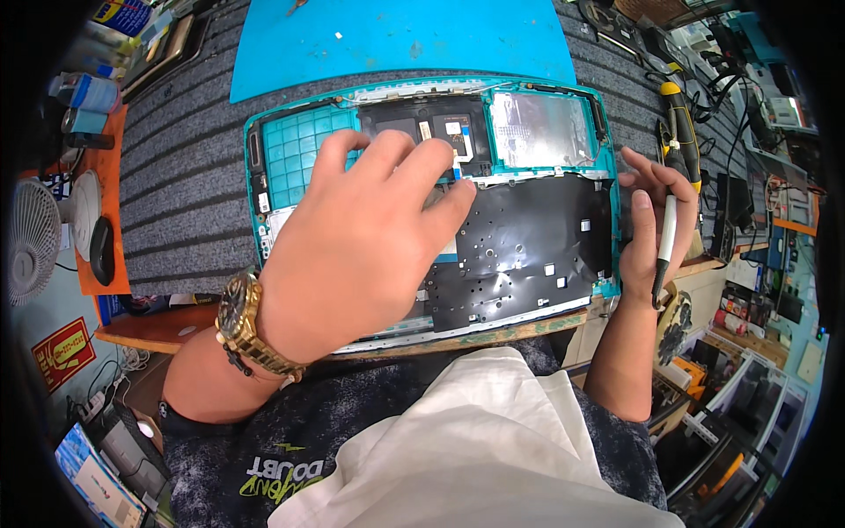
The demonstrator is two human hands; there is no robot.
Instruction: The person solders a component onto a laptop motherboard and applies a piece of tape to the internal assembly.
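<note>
A teal laptop top case (606,132) lies inner side up, with a black plate (528,229) over its keyboard area and a silvery foil sheet (541,128) at its upper right. Over its left half arches my left hand (370,211), hiding part of the case. Its thumb and index finger close on a small ribbon cable (457,167) with a blue end, beside the touchpad part (453,114). My right hand (656,211) rests at the right edge of the case, fingers curled around a slim white and black pen-shaped tool (669,233) whose dark end points down.
A blue mat (405,40) lies beyond the case on a grey ribbed cloth (180,185). A yellow and black screwdriver (676,123) is behind my right hand. Left stand a white fan (35,233), a black mouse (103,251) and bottles. Cables and tools clutter the far right.
</note>
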